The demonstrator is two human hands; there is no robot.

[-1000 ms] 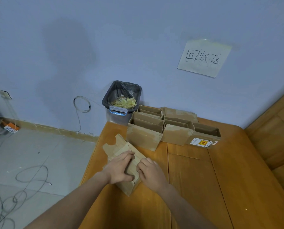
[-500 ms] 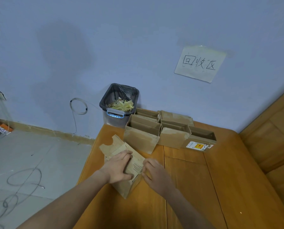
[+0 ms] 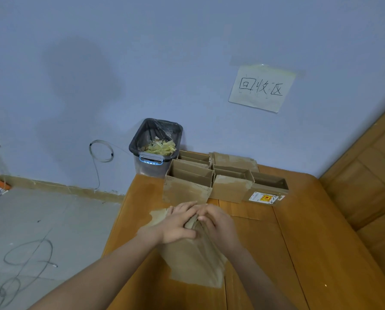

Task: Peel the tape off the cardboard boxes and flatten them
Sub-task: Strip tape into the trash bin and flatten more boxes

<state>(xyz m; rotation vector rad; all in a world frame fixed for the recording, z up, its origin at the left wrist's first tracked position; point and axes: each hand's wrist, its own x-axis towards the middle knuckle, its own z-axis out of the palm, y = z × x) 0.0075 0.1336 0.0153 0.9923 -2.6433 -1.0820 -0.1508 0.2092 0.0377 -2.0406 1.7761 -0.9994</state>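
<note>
A brown cardboard box (image 3: 193,265) lies on the wooden table (image 3: 299,253), squashed and pointing lengthwise toward me, blurred by motion. My left hand (image 3: 176,227) and my right hand (image 3: 220,224) meet at its far end, fingers wrapped over the cardboard edge between them. A torn flap (image 3: 158,214) sticks out to the left of my left hand. The hands hide the box's far end, and I cannot make out any tape on it.
Several open cardboard boxes (image 3: 187,182) stand in a cluster at the table's back edge, one with a yellow-red label (image 3: 265,198). A black-lined bin (image 3: 155,151) holding tape scraps stands behind the table's left corner. Wooden furniture (image 3: 366,175) borders the right; cables lie on the floor.
The box has swung from slanting leftward to lying lengthwise toward me. Both hands have moved up and together onto its far end.
</note>
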